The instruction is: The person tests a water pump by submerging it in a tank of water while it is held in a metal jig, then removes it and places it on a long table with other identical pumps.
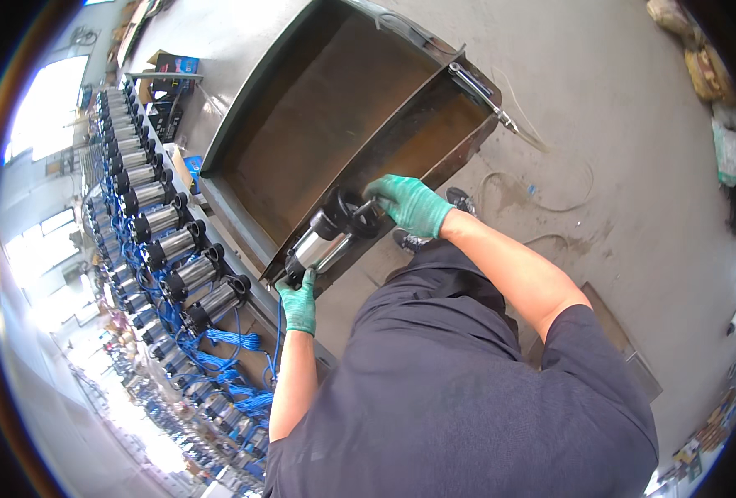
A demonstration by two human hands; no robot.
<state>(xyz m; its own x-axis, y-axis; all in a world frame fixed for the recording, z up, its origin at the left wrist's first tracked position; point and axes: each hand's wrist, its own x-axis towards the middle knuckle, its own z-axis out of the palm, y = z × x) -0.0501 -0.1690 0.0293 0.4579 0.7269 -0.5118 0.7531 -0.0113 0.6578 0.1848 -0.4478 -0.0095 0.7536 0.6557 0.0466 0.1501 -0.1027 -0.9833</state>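
Note:
A submersible pump [316, 247] with a silver cylindrical body and black ends lies tilted on the narrow side section of a rusty metal trough. Its lower black end is gripped by my left hand [298, 305], in a green glove, with the thumb along the body. At the upper end, beside a round black part [365, 219], my right hand [411, 204] is closed in its green glove. A short grey piece shows at those fingertips, too small to name. Part of the pump's underside is hidden.
The deep metal trough [233, 153] spans ahead of me. To the left, similar pumps [210, 305] stand in a long row with coiled blue cables [233, 339]. A silver air tool [472, 85] rests on the trough's far right end, its thin hose trailing over the floor [625, 166].

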